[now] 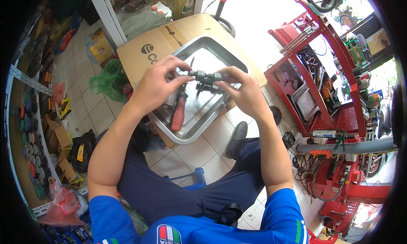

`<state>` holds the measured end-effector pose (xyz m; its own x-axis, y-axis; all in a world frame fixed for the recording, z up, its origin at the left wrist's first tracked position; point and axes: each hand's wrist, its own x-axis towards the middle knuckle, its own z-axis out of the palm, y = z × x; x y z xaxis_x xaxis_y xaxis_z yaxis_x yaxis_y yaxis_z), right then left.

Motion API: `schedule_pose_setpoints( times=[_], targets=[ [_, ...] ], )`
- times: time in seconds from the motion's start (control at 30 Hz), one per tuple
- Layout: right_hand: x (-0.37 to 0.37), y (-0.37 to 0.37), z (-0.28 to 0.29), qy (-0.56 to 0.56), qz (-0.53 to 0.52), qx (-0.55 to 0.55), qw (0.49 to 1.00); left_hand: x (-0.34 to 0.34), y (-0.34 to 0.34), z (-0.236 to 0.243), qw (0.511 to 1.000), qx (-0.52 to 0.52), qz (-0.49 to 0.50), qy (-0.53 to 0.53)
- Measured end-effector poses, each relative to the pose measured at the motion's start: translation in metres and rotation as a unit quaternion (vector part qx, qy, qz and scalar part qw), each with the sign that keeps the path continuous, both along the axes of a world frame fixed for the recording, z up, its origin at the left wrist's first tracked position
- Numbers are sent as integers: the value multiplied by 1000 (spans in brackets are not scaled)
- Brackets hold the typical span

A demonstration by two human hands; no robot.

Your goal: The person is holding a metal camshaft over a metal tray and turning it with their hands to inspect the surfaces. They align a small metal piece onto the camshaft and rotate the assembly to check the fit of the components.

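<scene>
My left hand (pixel 164 81) pinches the left end of a dark metal threaded fitting with hex sections (pixel 202 76), and my right hand (pixel 237 84) grips its right end. The piece is held over a rectangular steel tray (pixel 191 138). In the tray, a red-handled screwdriver (pixel 178 112) lies with its shaft pointing away from me, a silver cylindrical piece (pixel 169 100) sits partly hidden under my left hand, and another dark metal part (pixel 207 88) is just below the held one, too small to make out clearly.
The tray rests on a cardboard box (pixel 135 57) before a glass cabinet (pixel 148 11). A red tool cart (pixel 313 66) stands right; shelving with small containers (pixel 32 138) and green plastic bags (pixel 108 79) lie left. A blue stool (pixel 196 176) is below my legs.
</scene>
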<state>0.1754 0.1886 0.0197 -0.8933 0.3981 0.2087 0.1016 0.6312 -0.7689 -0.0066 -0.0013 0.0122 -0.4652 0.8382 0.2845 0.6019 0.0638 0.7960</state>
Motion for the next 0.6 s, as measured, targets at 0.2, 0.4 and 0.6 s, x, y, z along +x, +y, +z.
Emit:
schedule_pose_setpoints(
  times=[0.2,0.4,0.6],
  targets=[
    [0,0,0,-7,-1,1,1000,6,-1,6,1000,2,-3,-29],
    [0,-1,-1,-6,-1,2,1000,4,2,-1,999,-12,22,-24],
    [0,3,-6,11,8,-5,1000,-1,1,-2,999,17,-1,36]
  ],
)
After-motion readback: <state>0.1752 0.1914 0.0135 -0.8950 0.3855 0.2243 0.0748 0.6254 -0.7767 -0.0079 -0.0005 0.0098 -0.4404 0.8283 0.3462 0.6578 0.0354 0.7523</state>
